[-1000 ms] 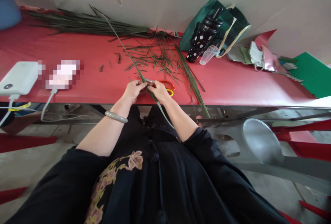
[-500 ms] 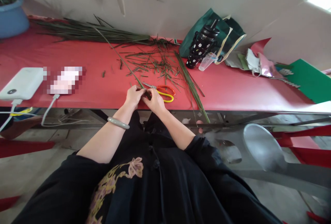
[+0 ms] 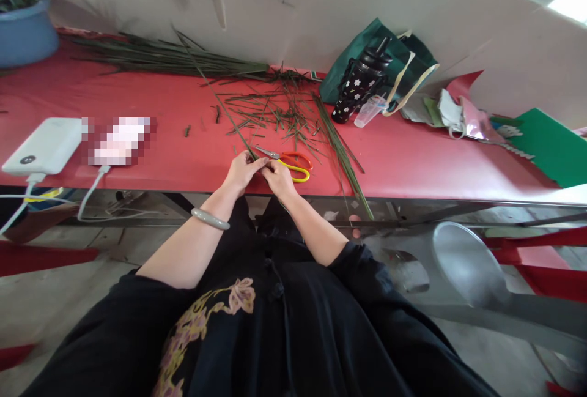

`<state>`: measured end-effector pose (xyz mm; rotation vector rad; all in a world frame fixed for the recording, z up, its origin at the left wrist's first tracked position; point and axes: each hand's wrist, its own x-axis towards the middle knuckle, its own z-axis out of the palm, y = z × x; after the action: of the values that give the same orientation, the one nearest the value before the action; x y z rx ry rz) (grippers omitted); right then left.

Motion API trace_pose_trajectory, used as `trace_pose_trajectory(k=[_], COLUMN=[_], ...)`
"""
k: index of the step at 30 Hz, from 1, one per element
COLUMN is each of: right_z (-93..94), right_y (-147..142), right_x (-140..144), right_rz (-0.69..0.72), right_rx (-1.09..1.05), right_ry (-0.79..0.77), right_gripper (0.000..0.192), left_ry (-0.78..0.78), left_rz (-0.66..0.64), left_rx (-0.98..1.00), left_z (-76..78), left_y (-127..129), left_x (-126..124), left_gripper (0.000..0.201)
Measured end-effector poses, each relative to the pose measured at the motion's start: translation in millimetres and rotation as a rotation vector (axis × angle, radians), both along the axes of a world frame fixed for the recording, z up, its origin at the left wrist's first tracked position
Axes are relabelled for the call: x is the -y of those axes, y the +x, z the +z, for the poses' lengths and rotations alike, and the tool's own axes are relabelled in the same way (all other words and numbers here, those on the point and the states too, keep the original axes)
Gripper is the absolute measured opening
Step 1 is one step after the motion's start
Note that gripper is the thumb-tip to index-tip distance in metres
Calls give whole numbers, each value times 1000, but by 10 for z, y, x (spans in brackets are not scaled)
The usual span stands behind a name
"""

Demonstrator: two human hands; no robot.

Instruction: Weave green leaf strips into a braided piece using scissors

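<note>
Close together at the table's near edge, my left hand point(image 3: 242, 172) and my right hand point(image 3: 277, 178) are both closed on a long green leaf strip point(image 3: 220, 102). The strip runs from my fingers up and left across the table to the leaf pile. What lies between my fingertips is mostly hidden. Just beyond my right hand rest scissors point(image 3: 296, 167) with one red and one yellow handle loop, their blades pointing left. Cut leaf bits point(image 3: 284, 117) are scattered beyond the scissors, and a small bundle of strips point(image 3: 342, 152) lies to the right, overhanging the edge.
A pile of long leaves point(image 3: 183, 59) lies along the wall. On the red table point(image 3: 435, 161) stand a flowered tumbler point(image 3: 360, 85), a plastic cup point(image 3: 370, 111) and a green bag point(image 3: 342, 70). A power bank point(image 3: 48, 146) and phone point(image 3: 121, 141) lie left, with a cable hanging down.
My hands have shifted slightly, and their fingertips now cover more of the strip's near end. The view has moved a little; the scissors and leaves stay in place.
</note>
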<state>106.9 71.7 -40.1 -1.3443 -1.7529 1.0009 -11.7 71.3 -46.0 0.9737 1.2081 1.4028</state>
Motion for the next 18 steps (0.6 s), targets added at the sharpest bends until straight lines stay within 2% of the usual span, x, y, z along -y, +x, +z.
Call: trace_pose_trajectory(k=[5, 9, 14, 18], right_z=[-21, -46, -92, -102], right_y=[-5, 0, -17, -13], right_x=[-12, -29, -48, -67], right_rz=[-1, -70, -100, -98], right_rx=[-13, -91, -246, -174], right_ry=[-60, -94, -217, -163], right_gripper=[23, 24, 23, 25], left_ry=[-48, -11, -4, -27], left_rz=[10, -56, -130, -88], left_rx=[-3, 81, 180, 218], left_z=[-36, -82, -65, -29], left_y=[-11, -29, -34, -21], left_x=[-9, -21, -5, 15], left_gripper=[28, 29, 28, 19])
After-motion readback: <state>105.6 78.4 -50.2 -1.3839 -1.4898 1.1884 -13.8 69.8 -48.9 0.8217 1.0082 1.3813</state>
